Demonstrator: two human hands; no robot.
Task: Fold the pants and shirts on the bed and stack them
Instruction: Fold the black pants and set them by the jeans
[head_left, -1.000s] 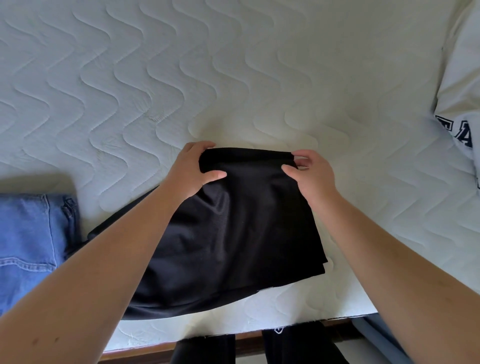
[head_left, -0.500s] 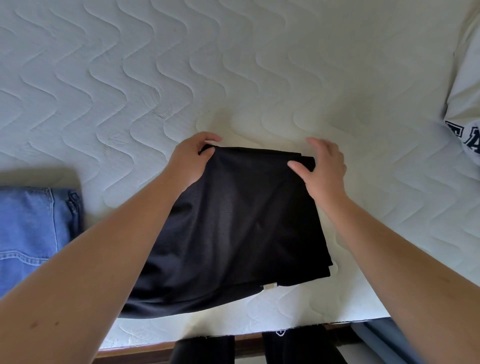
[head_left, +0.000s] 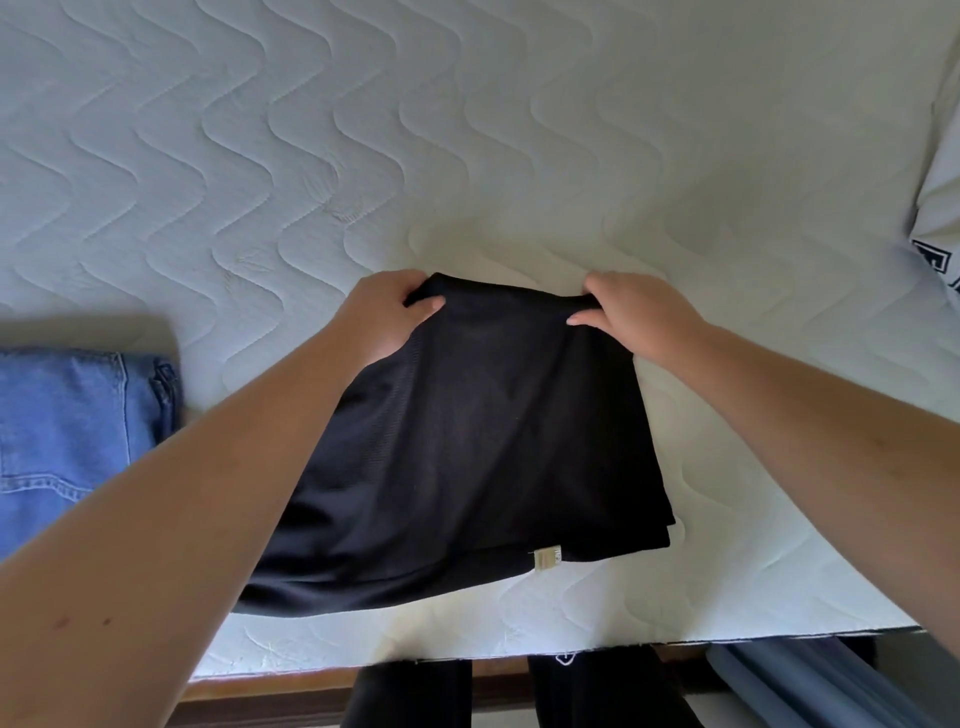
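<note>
Black cloth lies on the white quilted bed, close to the near edge, already folded into a shape like a rectangle. It is probably a shirt or shorts; I cannot tell which. A small beige label shows at its near edge.

Both hands hold the far edge of this cloth. The left hand pinches the far left corner, thumb on top and fingers curled under the edge. The right hand pinches the far right corner in the same way. The far edge runs from left to right between the two grips, a little raised, and the body of the cloth extends from the grips toward the person. So the long axis goes away from the person, and both hands are at the far end, about equally near to it.

My judgement: the next fold should bring the far edge toward the near edge, and both hands must travel together so the edge stays straight. The thin fabric may slip or wrinkle if one hand leads.

Folded jeans lie at the left, near the cloth but apart from it. A white shirt with dark letters lies at the right border, well apart.
</note>
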